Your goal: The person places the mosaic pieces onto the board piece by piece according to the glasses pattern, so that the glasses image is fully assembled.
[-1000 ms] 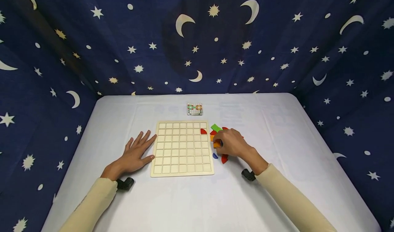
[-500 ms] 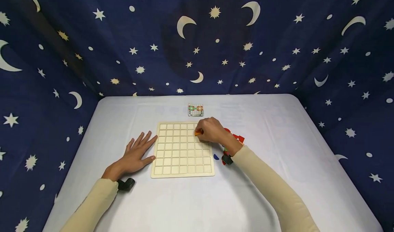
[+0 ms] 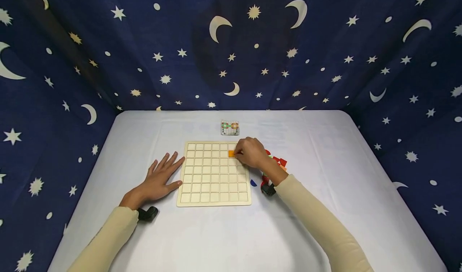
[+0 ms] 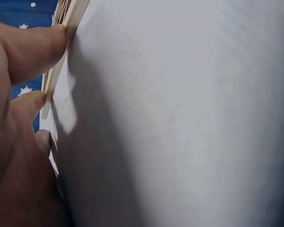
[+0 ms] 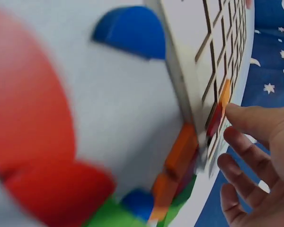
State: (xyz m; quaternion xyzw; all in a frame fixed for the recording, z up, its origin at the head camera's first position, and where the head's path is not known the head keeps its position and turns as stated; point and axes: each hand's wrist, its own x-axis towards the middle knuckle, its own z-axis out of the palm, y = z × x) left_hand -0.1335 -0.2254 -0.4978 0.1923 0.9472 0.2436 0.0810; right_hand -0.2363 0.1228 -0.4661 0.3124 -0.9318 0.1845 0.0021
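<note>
Now seated: orange tile (image 3: pixel 232 153), right hand (image 3: pixel 251 152) touching.

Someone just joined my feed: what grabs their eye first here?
The pale wooden grid board at the centre of the white table, with the right hand touching an orange square tile in its second row. The left hand lies flat against the board's left edge; colourful loose pieces sit to its right.

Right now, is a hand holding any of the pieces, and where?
Nothing is gripped. The right hand touches the orange tile's right edge with a fingertip. The left hand lies flat against the wooden grid board.
</note>
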